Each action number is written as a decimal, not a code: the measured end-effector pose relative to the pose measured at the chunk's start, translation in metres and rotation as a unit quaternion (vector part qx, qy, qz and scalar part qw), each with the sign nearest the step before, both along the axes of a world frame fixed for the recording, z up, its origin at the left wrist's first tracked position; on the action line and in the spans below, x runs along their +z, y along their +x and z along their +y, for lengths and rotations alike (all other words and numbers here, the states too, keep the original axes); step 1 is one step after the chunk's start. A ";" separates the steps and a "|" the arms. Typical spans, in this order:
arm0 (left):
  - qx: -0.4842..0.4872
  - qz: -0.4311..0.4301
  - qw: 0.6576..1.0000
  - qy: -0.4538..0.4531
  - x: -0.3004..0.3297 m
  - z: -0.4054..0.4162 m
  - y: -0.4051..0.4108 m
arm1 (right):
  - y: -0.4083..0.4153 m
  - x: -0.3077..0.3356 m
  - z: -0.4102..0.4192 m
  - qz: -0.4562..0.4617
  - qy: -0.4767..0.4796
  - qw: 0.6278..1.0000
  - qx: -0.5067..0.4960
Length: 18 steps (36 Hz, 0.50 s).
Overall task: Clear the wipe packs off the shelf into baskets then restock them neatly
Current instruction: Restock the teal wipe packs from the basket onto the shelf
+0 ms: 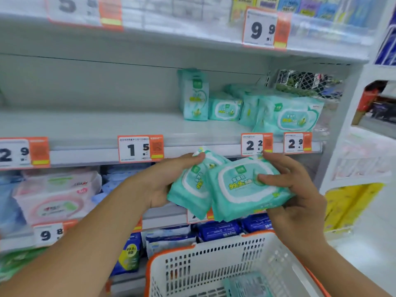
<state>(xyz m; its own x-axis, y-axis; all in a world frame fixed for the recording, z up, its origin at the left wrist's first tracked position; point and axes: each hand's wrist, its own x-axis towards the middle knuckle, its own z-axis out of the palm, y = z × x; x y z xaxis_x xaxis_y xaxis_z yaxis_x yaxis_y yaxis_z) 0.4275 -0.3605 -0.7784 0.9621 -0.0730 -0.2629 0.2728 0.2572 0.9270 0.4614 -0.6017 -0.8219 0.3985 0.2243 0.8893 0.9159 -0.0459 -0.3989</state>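
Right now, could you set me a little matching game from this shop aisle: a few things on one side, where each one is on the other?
Things:
1. upright green pack
2. white basket
3. pink wipe pack
4. two green packs

Places:
A. lower shelf, left
B. held in both hands
C. standing on the middle shelf
D. below the hands

Pairs: 1-C, 2-D, 3-A, 4-B
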 end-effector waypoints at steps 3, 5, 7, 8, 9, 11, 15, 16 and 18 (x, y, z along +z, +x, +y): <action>-0.011 0.007 1.000 0.017 -0.003 0.000 0.002 | 0.001 -0.001 0.000 0.003 -0.009 1.000 0.004; -0.004 0.016 1.000 0.020 -0.004 -0.001 0.004 | 0.002 0.000 0.000 0.006 -0.013 1.000 0.005; -0.013 0.016 1.000 0.020 -0.003 -0.002 0.005 | 0.005 0.000 0.001 0.017 -0.011 1.000 0.007; -0.029 0.011 0.999 0.023 -0.003 -0.003 0.005 | 0.006 -0.001 0.000 0.023 -0.011 1.000 0.011; -0.048 0.001 0.998 0.028 -0.003 -0.004 0.004 | 0.009 -0.002 0.000 0.030 -0.012 0.999 0.016; -0.085 -0.028 0.995 0.045 -0.004 -0.008 0.002 | 0.012 -0.005 0.002 0.046 -0.014 0.998 0.028; -0.123 -0.045 0.990 0.057 -0.008 -0.020 0.000 | 0.012 -0.005 0.014 0.057 -0.052 0.996 0.036; -0.115 -0.044 0.991 0.051 -0.010 -0.021 0.001 | 0.012 -0.003 0.014 0.070 -0.072 0.994 0.045; -0.094 -0.057 0.993 0.050 -0.010 -0.021 0.003 | 0.012 0.002 0.010 0.160 -0.114 0.974 0.108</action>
<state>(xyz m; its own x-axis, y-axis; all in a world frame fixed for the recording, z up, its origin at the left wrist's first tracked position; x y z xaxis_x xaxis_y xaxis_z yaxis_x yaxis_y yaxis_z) 0.4305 -0.3819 -0.7887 0.9577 -0.2332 -0.1687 0.1998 0.1168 0.9729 0.4738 -0.5921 -0.8195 0.5693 0.5108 0.6442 0.7436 0.0143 -0.6685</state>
